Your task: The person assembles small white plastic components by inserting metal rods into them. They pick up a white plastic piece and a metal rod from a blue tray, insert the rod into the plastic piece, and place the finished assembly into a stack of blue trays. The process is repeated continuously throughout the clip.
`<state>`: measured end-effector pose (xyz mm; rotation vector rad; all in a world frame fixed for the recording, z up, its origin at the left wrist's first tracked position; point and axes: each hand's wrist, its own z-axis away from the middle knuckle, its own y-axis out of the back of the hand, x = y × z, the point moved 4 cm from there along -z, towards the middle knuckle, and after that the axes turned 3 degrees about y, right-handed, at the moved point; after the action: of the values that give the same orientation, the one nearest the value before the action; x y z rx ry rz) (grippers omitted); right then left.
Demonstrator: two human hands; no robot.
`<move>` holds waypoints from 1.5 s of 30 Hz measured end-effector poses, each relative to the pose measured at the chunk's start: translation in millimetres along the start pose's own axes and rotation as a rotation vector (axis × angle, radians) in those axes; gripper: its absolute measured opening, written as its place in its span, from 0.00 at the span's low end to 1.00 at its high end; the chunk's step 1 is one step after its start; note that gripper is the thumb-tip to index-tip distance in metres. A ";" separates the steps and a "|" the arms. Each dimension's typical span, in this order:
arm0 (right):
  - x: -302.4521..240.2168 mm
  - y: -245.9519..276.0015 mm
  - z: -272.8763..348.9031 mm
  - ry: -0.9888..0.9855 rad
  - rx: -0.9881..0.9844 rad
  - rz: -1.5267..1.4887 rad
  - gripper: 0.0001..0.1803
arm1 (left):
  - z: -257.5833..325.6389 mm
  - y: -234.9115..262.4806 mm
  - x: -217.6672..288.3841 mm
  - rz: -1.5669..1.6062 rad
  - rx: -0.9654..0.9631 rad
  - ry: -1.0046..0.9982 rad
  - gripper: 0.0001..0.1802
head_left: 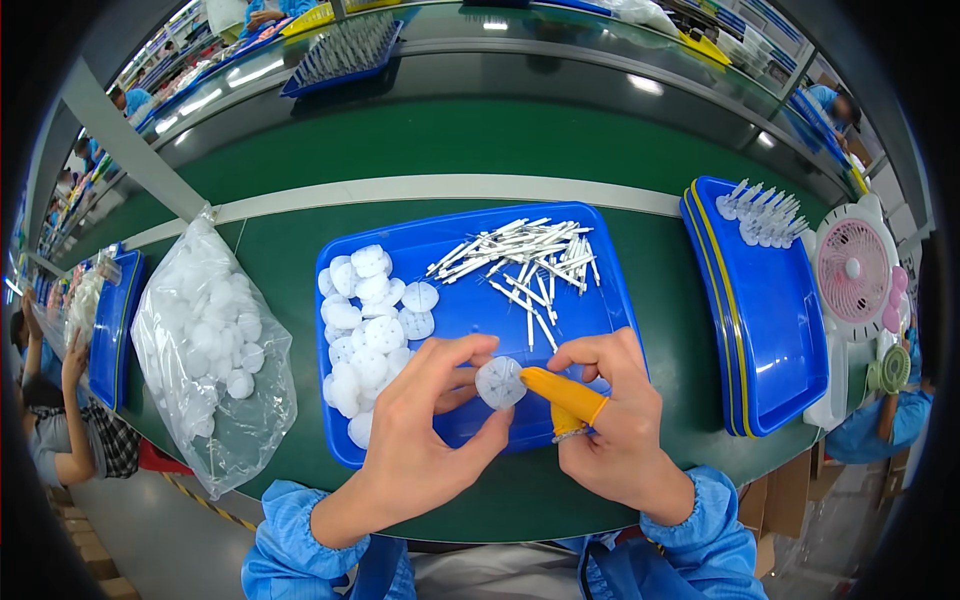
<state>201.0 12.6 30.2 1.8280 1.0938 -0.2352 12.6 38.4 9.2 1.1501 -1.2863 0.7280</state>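
Above the front of a blue tray [470, 215], my left hand [425, 425] pinches a translucent white plastic disc [499, 384] between thumb and fingers. My right hand [610, 410] wears yellow finger covers, and one covered fingertip presses on the disc's right edge. Its other fingers are curled; whether they hide a small part I cannot tell. In the tray's left side lies a heap of similar white discs [375, 335], some with small slots. A loose pile of thin white sticks with fine wire ends [520, 250] lies at the tray's back right.
A clear plastic bag of white discs [205, 345] lies left. Stacked blue trays [775, 350] stand right, the top one holding upright assembled pieces [765, 215]. Beside them is a pink-and-white fan [852, 267]. A tray of assembled pieces [345, 50] sits across the line. Other people work nearby.
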 end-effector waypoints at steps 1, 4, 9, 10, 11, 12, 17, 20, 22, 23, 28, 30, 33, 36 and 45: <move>1.1 -0.2 1.3 -0.009 -0.007 0.010 0.28 | 0.2 0.2 -1.5 0.008 0.005 0.000 0.36; -1.1 1.5 0.3 0.001 0.001 0.008 0.28 | 0.3 0.1 -2.4 0.019 0.011 0.005 0.36; -2.1 -1.9 -1.9 0.005 -0.049 0.003 0.28 | 0.0 -2.6 7.0 -0.068 -0.025 0.000 0.36; -5.2 -1.3 -3.7 0.014 -0.043 -0.008 0.27 | 0.4 -3.2 7.5 -0.075 -0.035 -0.006 0.36; -6.8 -0.9 -4.5 0.023 -0.037 -0.020 0.27 | 0.7 -3.5 8.3 -0.097 -0.042 -0.010 0.36; -4.7 -2.3 -3.5 0.024 -0.047 -0.014 0.28 | 0.9 -3.6 9.5 -0.120 -0.050 -0.016 0.36; 0.0 -3.7 -0.4 -0.065 -0.069 -0.019 0.28 | 0.1 -4.2 7.3 -0.107 -0.045 -0.032 0.36; -2.1 -1.0 0.3 0.009 -0.054 -0.041 0.29 | 0.4 -3.2 7.3 -0.109 -0.043 -0.023 0.36; -4.0 -5.4 -3.0 0.014 -0.105 -0.027 0.29 | 0.3 -4.5 7.4 -0.110 -0.052 -0.022 0.36; -4.5 -7.3 -4.1 0.016 -0.130 -0.019 0.29 | -0.1 -5.0 7.7 -0.109 -0.052 -0.012 0.36; 2.4 -7.1 -1.1 -0.027 -0.069 -0.048 0.30 | 0.9 -5.9 8.6 -0.111 -0.053 -0.001 0.36; 2.0 -6.2 -1.1 -0.023 -0.074 -0.051 0.30 | 0.4 -5.3 5.9 -0.071 -0.026 0.011 0.34; -1.1 -0.4 0.6 -0.026 -0.063 -0.078 0.30 | -1.0 -4.1 6.2 -0.058 -0.008 0.017 0.34; -2.8 -4.0 -0.5 -0.035 -0.073 -0.086 0.31 | -0.7 -4.4 6.3 -0.061 -0.012 0.023 0.34; -6.0 -4.9 4.1 -0.010 -0.093 -0.117 0.22 | -0.2 -1.6 3.3 -0.049 -0.004 0.046 0.34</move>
<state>195.0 6.5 28.4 1.6813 1.1870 -0.2574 14.8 37.5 12.0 1.1517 -1.2167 0.7112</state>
